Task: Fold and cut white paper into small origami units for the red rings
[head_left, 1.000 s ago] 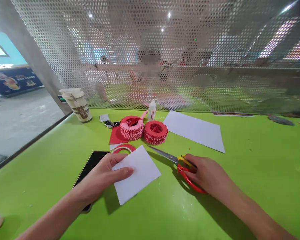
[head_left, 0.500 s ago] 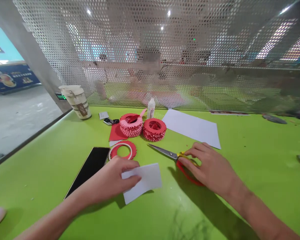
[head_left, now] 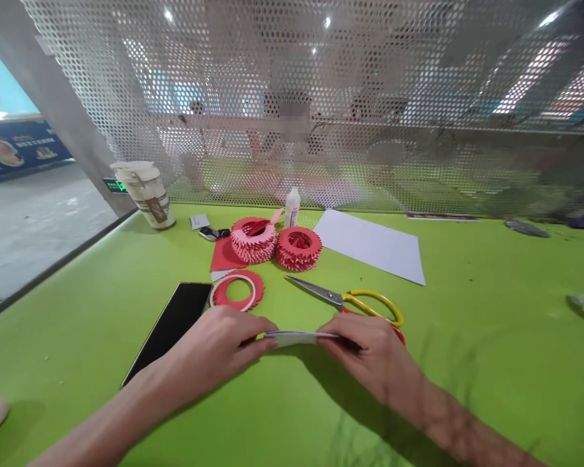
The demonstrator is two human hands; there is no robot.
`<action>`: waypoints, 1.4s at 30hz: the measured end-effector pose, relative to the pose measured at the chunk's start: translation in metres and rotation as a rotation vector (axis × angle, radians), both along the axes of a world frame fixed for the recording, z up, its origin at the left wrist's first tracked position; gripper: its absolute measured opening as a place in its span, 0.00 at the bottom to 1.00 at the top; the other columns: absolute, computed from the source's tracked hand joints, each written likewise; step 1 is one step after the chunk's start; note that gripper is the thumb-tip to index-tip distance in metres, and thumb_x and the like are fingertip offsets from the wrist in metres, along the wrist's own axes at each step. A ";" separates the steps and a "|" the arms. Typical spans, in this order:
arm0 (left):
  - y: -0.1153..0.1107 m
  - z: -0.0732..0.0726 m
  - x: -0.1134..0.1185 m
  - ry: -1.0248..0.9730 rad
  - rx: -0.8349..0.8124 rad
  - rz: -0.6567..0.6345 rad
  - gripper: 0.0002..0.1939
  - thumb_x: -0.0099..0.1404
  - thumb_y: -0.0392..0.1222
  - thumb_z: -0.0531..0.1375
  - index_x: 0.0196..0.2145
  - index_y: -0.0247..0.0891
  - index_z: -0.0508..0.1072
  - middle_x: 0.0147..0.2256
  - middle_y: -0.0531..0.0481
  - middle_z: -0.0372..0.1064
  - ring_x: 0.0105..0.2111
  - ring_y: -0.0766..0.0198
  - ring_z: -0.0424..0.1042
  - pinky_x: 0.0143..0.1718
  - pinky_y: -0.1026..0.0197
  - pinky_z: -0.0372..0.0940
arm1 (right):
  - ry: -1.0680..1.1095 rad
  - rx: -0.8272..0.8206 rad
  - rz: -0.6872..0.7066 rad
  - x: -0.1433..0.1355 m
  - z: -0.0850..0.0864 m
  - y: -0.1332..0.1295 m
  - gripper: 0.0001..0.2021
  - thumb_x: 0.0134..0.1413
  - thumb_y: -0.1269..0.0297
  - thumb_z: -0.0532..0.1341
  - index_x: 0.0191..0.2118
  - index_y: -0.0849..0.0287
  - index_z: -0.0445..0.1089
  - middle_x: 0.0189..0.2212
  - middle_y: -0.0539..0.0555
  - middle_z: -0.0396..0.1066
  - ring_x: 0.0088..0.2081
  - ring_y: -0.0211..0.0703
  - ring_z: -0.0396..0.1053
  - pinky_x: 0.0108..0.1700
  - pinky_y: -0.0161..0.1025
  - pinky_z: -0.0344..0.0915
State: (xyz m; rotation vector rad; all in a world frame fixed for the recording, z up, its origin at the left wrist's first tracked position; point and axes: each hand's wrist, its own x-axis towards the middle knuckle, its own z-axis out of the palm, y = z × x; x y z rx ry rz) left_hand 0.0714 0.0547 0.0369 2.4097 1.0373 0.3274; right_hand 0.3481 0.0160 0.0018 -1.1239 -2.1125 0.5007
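A white piece of paper [head_left: 294, 338] is stretched between my two hands, seen nearly edge-on above the green table. My left hand [head_left: 231, 340] pinches its left end between thumb and fingers. Its right end is pinched by my right hand [head_left: 367, 347]. Just beyond the right hand lie scissors [head_left: 338, 298] with yellow and red handles, partly hidden by that hand. A red zigzag-edged paper ring with a white ring [head_left: 254, 292] on it lies past the left hand.
A black phone [head_left: 170, 331] lies beside my left forearm. Farther back are a pink folded-paper ring [head_left: 253, 250], a red one [head_left: 299, 259], a white bottle [head_left: 292, 207], a white sheet [head_left: 370, 246], red paper [head_left: 221, 256], keys [head_left: 209, 233] and a cup [head_left: 148, 198]. A perforated screen [head_left: 292, 130] stands behind.
My right hand has let go of the scissors, which stay on the table, and now grips the paper's right end. The paper has tilted from face-up to nearly edge-on.
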 end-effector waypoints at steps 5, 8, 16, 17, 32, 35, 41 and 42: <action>0.001 -0.003 0.001 -0.071 -0.096 0.003 0.15 0.77 0.42 0.56 0.44 0.38 0.84 0.32 0.51 0.81 0.28 0.66 0.71 0.32 0.64 0.59 | -0.022 -0.062 -0.024 -0.002 -0.003 0.001 0.08 0.70 0.68 0.63 0.38 0.58 0.78 0.29 0.51 0.78 0.28 0.41 0.70 0.32 0.38 0.62; 0.000 -0.004 0.003 -0.078 -0.156 0.045 0.15 0.76 0.42 0.57 0.44 0.38 0.85 0.30 0.52 0.79 0.28 0.65 0.70 0.31 0.64 0.58 | -0.035 -0.120 -0.033 -0.004 -0.004 0.001 0.08 0.71 0.68 0.62 0.39 0.58 0.79 0.31 0.51 0.79 0.30 0.42 0.72 0.33 0.38 0.63; 0.003 -0.008 0.004 -0.079 -0.242 0.088 0.16 0.75 0.46 0.57 0.42 0.38 0.84 0.27 0.53 0.73 0.26 0.66 0.65 0.28 0.65 0.55 | -0.055 -0.176 -0.058 -0.005 -0.003 -0.003 0.09 0.72 0.65 0.61 0.40 0.58 0.79 0.32 0.52 0.80 0.32 0.44 0.73 0.34 0.39 0.63; 0.003 -0.008 0.004 -0.076 -0.254 0.095 0.16 0.75 0.46 0.57 0.42 0.38 0.83 0.27 0.54 0.72 0.26 0.66 0.64 0.28 0.64 0.54 | -0.055 -0.179 -0.058 -0.005 -0.003 -0.002 0.10 0.73 0.65 0.61 0.39 0.57 0.78 0.32 0.52 0.80 0.32 0.43 0.72 0.34 0.39 0.62; -0.004 0.015 0.001 -0.076 -0.660 0.020 0.17 0.68 0.43 0.59 0.22 0.39 0.62 0.24 0.57 0.51 0.25 0.67 0.50 0.26 0.60 0.44 | 0.004 -0.453 0.087 -0.010 0.014 -0.006 0.19 0.77 0.56 0.53 0.31 0.57 0.62 0.27 0.48 0.64 0.30 0.39 0.60 0.34 0.38 0.54; -0.008 0.018 0.005 -0.091 -0.734 -0.039 0.18 0.71 0.46 0.58 0.24 0.40 0.61 0.25 0.58 0.50 0.26 0.67 0.49 0.26 0.60 0.44 | -0.003 -0.565 0.187 -0.012 0.017 -0.006 0.19 0.76 0.57 0.55 0.30 0.57 0.60 0.27 0.47 0.64 0.30 0.38 0.59 0.33 0.37 0.53; -0.008 0.010 0.010 -0.254 -0.830 0.062 0.22 0.72 0.51 0.60 0.24 0.40 0.60 0.22 0.60 0.51 0.22 0.69 0.52 0.23 0.64 0.48 | 0.336 -0.704 0.118 -0.010 0.005 0.002 0.23 0.68 0.44 0.64 0.30 0.59 0.67 0.24 0.46 0.58 0.27 0.36 0.53 0.28 0.35 0.48; -0.008 0.007 0.011 -0.281 -0.841 0.078 0.22 0.71 0.51 0.61 0.24 0.40 0.61 0.22 0.60 0.52 0.22 0.69 0.53 0.23 0.64 0.50 | 0.369 -0.732 0.106 -0.008 0.003 0.004 0.24 0.66 0.43 0.66 0.30 0.60 0.68 0.24 0.45 0.57 0.26 0.35 0.52 0.27 0.35 0.47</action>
